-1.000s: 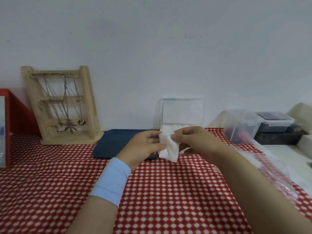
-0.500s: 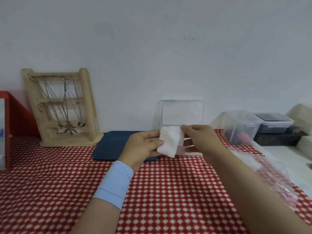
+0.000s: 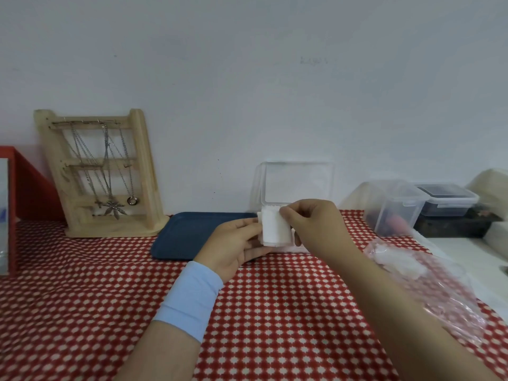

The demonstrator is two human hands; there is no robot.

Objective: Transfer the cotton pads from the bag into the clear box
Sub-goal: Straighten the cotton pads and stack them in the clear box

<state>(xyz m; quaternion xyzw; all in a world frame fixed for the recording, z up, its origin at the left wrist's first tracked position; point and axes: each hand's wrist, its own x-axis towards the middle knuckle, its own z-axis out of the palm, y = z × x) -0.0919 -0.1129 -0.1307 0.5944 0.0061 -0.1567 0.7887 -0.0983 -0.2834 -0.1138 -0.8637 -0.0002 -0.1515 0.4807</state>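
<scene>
A small stack of white cotton pads (image 3: 275,229) is held upright between both hands, right in front of the clear box (image 3: 295,185), whose lid stands open against the wall. My left hand (image 3: 236,243) grips the stack's left side and bottom. My right hand (image 3: 316,226) pinches its top right corner. The box's base is mostly hidden behind the pads and my right hand. The clear plastic bag (image 3: 417,279) with more white pads lies on the cloth at the right, beside my right forearm.
A dark blue tray (image 3: 187,235) lies left of the box. A wooden necklace stand (image 3: 101,174) leans at the wall further left, a red frame (image 3: 16,193) at the left edge. Clear lidded containers (image 3: 398,207) stand at the right.
Both hands have carried the pad stack slightly away and up toward the clear box. The stack has turned from tilted to upright, and my right fingers shifted to its top corner.
</scene>
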